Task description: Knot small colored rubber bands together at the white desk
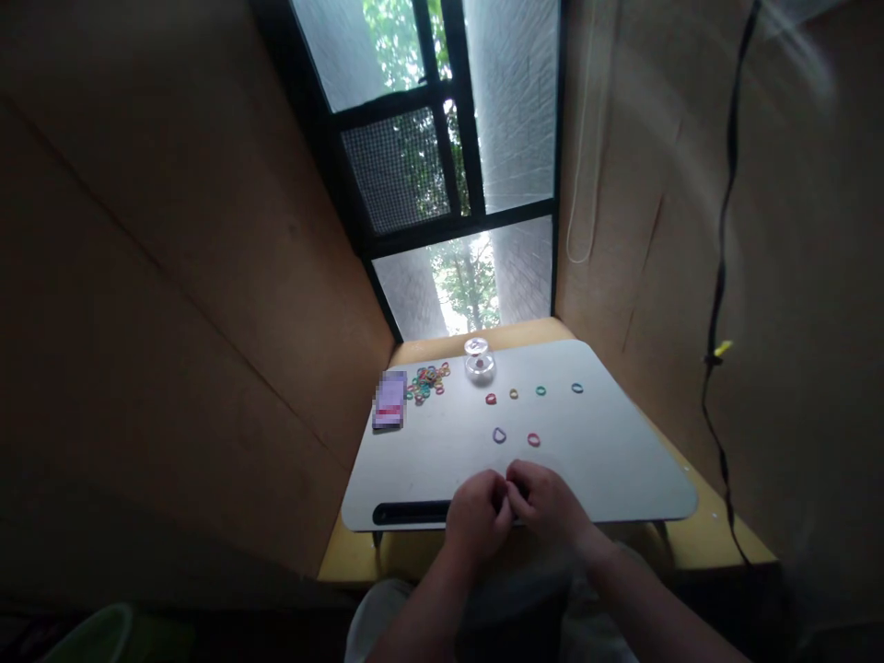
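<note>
Pink band (534, 445) lay near right hand (545, 500), at twelve o'clock, farther from left hand (476, 514); both curled, fingertips together, contents hidden, couldn't tell.

- Board's six o'clock: whatever the fingertips of left hand (479, 517) and right hand (547, 505) hold is hidden.
- Eight o'clock: slot (412, 513), one end behind the left hand.
- Ten: heaped bands (429, 380) overlap, uncountable; phone-like item (390, 401), pixelated.
- Eleven: clear container (480, 366), contents too small.
</note>
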The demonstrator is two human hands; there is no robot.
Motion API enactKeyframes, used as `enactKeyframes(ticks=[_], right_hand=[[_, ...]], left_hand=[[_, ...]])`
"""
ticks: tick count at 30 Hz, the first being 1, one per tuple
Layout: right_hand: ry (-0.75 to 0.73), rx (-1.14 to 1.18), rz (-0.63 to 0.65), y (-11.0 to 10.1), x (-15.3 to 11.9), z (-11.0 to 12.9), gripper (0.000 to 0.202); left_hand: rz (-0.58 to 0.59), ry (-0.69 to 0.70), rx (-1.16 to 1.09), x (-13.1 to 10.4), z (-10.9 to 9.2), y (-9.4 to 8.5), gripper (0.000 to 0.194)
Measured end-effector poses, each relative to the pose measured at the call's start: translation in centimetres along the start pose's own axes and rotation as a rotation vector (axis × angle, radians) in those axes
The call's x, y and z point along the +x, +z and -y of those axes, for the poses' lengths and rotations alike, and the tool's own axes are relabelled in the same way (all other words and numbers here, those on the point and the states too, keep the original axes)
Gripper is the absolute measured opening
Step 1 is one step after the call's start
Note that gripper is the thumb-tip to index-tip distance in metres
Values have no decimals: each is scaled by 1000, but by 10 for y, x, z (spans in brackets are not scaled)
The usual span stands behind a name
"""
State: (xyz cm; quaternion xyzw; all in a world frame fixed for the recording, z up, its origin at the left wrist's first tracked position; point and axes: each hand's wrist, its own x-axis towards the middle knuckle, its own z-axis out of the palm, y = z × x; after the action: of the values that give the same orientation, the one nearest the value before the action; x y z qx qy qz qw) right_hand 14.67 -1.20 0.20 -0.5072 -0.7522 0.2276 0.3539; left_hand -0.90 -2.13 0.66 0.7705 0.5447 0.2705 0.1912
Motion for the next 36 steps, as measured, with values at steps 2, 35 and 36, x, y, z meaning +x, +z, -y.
enactKeyframes(ticks=[2, 35, 36], right_hand=[[0, 5, -1, 0, 1, -1, 10], [-1, -22, 12, 2, 4, -1, 15], [-1, -21, 12, 1, 4, -1, 16]], left_hand=[[6, -6, 11, 1, 0, 0, 7], [1, -7, -313, 8, 8, -12, 9], [-1, -9, -319, 8, 8, -12, 9]])
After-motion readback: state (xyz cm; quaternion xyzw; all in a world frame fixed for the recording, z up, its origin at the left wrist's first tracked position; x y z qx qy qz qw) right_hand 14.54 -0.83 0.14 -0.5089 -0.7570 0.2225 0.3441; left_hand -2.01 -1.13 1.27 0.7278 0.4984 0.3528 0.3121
